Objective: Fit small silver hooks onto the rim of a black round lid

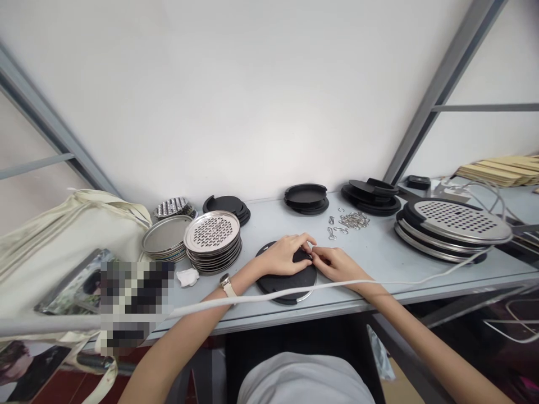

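A black round disc [290,286] with a thin metallic edge at its front lies near the table's front edge. My left hand [282,255], a watch [227,285] on its wrist, rests over the disc, fingers and thumb curled at its right side. Against that same right edge, my right hand [332,264] has thumb and fingers pinched together, touching the left fingertips. Whatever small thing is between the fingertips is too hidden to make out. Beyond my right hand lies a loose heap of small metal clips [353,220], a few scattered beside it.
Left stand a stack of round metal grater plates [213,234], plain metal discs [165,235] and crumpled white tissue [187,276]. Black round parts [306,197] sit along the wall. A larger grater stack [458,221] stands right. A white cable [269,294] crosses before my forearms.
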{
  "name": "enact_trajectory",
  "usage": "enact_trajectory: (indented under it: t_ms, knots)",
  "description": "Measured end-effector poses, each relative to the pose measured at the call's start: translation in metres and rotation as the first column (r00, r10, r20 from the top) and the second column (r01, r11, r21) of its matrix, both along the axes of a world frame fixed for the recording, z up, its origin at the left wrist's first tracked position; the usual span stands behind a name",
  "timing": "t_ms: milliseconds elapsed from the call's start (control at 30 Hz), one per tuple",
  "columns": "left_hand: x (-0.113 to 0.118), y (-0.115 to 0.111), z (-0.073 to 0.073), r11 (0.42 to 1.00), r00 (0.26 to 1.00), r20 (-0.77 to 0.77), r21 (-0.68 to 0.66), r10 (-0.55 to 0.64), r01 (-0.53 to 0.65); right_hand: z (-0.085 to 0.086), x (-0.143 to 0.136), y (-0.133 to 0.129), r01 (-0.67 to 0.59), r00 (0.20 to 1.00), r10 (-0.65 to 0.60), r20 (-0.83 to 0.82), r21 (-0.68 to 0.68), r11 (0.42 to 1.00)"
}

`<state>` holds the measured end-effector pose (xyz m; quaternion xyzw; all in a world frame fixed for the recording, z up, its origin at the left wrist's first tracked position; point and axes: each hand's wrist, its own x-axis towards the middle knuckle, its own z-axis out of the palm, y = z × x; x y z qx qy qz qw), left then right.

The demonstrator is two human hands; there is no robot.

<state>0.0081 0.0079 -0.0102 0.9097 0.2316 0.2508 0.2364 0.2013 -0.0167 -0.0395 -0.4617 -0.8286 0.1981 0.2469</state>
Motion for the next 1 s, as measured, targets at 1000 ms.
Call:
enact_trajectory:
  t_ms: [1000]
  knots:
    - [0.0004,0.0042,-0.0051,0.998,0.999,-0.030,0.053,0.020,-0.018,0.0019,-0.0016,-0.0018,0.003,1.000,-0.002,-0.010,0.031,1.000]
